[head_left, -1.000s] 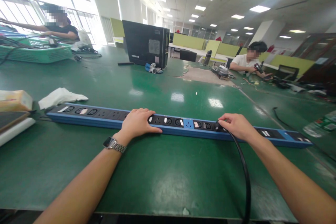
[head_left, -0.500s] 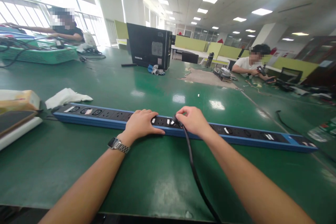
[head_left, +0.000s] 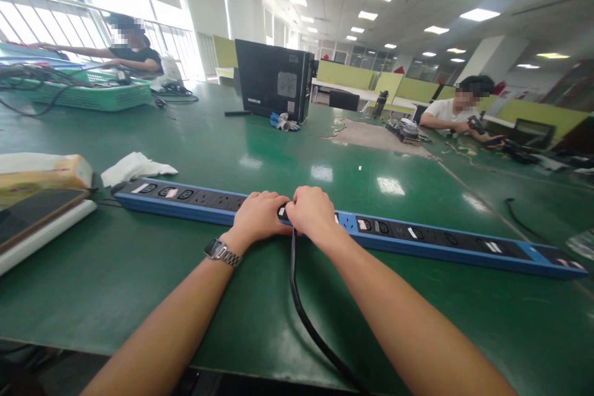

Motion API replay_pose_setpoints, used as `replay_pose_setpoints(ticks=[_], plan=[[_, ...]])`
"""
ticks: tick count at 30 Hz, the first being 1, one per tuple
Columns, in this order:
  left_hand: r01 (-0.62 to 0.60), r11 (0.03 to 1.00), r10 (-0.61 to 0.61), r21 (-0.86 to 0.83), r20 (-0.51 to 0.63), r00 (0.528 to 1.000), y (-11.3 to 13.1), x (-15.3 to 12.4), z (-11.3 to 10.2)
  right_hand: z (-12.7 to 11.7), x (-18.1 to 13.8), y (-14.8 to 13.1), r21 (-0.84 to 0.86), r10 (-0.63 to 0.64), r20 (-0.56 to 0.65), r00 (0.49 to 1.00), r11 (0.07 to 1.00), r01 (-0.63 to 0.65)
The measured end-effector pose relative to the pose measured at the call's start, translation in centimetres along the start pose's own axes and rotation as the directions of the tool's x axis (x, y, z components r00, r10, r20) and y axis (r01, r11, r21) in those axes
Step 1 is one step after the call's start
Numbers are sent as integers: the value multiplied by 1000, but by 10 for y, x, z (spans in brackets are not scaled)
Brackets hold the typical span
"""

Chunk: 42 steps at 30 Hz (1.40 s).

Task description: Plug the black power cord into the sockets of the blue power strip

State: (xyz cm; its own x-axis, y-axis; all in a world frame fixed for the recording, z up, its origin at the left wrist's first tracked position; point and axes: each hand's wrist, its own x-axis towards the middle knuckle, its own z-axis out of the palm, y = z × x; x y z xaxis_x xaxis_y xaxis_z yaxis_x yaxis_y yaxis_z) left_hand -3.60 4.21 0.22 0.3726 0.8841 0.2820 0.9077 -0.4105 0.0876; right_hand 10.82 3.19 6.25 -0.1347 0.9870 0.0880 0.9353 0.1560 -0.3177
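Note:
A long blue power strip (head_left: 417, 240) with black sockets lies across the green table (head_left: 260, 154) in front of me. My left hand (head_left: 260, 216) rests palm down on the strip near its middle, fingers together. Right beside it, touching it, my right hand (head_left: 312, 213) is closed over the plug end of a black cable (head_left: 301, 309), pressed down on the strip. The plug itself is hidden under my fingers. The cable runs from my right hand back toward me and off the table's near edge. A metal watch (head_left: 223, 252) is on my left wrist.
A white cloth (head_left: 137, 167) lies behind the strip's left end. A yellow box (head_left: 44, 173) and a flat device (head_left: 32, 213) sit at the left. A black computer case (head_left: 273, 77) stands farther back, a green basket (head_left: 93, 96) at far left. Two people work at the table's far sides.
My right hand has carried the cable's plug leftward along the strip, from its right part to beside my left hand. My left hand stays on the strip.

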Motion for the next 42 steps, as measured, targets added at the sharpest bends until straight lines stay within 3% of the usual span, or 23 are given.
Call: replay_pose_setpoints(ticks=[3, 6, 9, 12, 17, 21, 25, 27, 30, 33, 42], plan=[[8, 1000, -8, -4, -6, 1000, 0, 0, -1, -20, -3, 15, 63, -34, -111, 993, 997, 41], [18, 1000, -18, -6, -2, 1000, 0, 0, -1, -45, -11, 54, 106, -52, -217, 975, 991, 77], [24, 1000, -24, -10, 17, 1000, 0, 1, -2, -56, -18, 98, 74, -33, -93, 995, 996, 40], [30, 1000, -30, -4, 24, 999, 0, 1, -2, -48, -21, 125, 39, 0, -16, 1000, 999, 1], [27, 1000, -27, -3, 18, 999, 0, 1, -2, -29, -19, 122, -41, 7, -17, 1000, 999, -8], [34, 999, -34, 7, 23, 999, 0, 0, -3, -45, -21, 117, -85, -8, -66, 998, 996, 2], [36, 999, -36, 5, 26, 999, 0, 0, -3, -83, -29, 145, -52, 30, -151, 988, 998, -38], [35, 999, -35, 1, 20, 999, 1, 0, -3, -95, -35, 168, -73, 23, -124, 992, 997, -32], [37, 999, -37, 2, 17, 999, 0, 1, -2, -94, -43, 202, -125, 12, -33, 999, 992, -16], [32, 999, -32, 6, 16, 999, 0, 1, -2, -84, -48, 225, -135, 42, -16, 999, 990, -44], [36, 999, -37, 11, 21, 999, -1, 1, -2, -80, -45, 225, -171, -25, 19, 1000, 985, 28]])
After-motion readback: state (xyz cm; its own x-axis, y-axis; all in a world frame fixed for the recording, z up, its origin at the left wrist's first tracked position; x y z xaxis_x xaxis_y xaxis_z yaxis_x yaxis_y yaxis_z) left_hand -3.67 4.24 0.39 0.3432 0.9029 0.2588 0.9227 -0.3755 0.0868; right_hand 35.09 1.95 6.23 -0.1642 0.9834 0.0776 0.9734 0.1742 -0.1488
